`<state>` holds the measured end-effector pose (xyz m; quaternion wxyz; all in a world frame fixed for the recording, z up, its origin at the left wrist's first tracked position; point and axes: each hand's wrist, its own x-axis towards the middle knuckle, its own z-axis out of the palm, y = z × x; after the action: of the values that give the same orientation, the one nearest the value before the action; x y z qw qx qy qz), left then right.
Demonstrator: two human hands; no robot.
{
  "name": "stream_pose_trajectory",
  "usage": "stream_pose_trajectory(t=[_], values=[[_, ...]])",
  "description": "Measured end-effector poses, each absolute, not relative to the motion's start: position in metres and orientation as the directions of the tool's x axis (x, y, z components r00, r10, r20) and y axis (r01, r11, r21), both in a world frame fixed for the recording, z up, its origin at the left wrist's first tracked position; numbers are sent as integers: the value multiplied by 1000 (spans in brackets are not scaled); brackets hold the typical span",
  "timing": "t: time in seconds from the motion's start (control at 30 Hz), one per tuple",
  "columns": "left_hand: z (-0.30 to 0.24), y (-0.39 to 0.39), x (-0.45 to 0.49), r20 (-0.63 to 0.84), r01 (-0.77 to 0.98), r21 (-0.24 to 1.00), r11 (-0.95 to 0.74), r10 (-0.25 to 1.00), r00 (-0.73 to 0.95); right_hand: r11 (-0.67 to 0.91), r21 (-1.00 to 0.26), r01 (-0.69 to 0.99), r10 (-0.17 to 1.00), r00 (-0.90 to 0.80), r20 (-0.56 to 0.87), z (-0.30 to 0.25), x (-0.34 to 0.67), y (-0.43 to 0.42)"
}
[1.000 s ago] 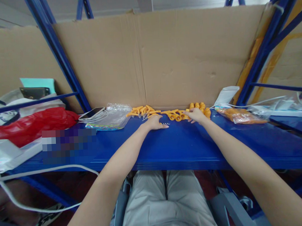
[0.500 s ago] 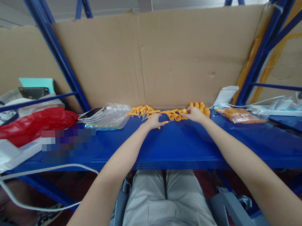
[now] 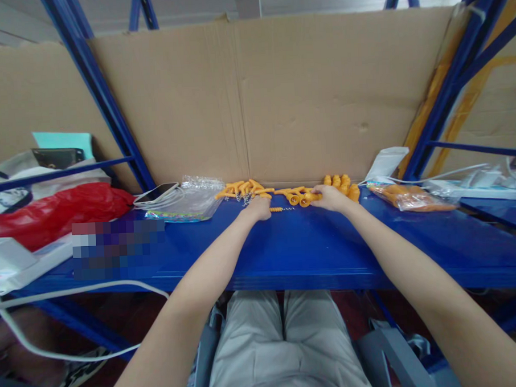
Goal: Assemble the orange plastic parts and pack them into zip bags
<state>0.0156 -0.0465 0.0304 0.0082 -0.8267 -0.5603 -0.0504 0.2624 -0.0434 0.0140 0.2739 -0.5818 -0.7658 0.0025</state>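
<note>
A person's two bare arms reach across a blue shelf (image 3: 312,254) to its back edge, where loose orange parts (image 3: 244,189) lie in a row against a cardboard sheet (image 3: 279,101). The right hand (image 3: 332,197) closes its fingers round one orange fitting (image 3: 308,198) at the middle of that edge. The left hand (image 3: 258,208) is curled, knuckles up, touching the end of a ribbed orange piece (image 3: 277,209) flat on the shelf; whether it pinches it cannot be told. Toward the shelf's left end lie clear plastic bags (image 3: 194,201), a phone (image 3: 155,193) and a red bag (image 3: 57,215); toward its right end, a bagged batch of orange parts (image 3: 406,199) and a white pouch (image 3: 385,161).
</note>
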Motion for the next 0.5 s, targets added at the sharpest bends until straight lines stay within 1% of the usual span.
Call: stream_pose_trajectory(t=[0.13, 0.3, 0.4, 0.5], values=[[31, -48, 15, 93, 932, 88, -351, 935, 343, 385, -313, 868, 876, -238, 418, 16, 258, -47], [26, -40, 16, 200, 901, 181, -394, 912, 359, 426, -299, 854, 852, -269, 448, 13, 261, -43], [22, -37, 17, 252, 879, 192, -436, 888, 385, 454, -287, 844, 830, -284, 479, 12, 263, -40], [21, -36, 18, 259, 876, 183, -445, 882, 394, 485, -293, 824, 810, -297, 506, 11, 263, -40]])
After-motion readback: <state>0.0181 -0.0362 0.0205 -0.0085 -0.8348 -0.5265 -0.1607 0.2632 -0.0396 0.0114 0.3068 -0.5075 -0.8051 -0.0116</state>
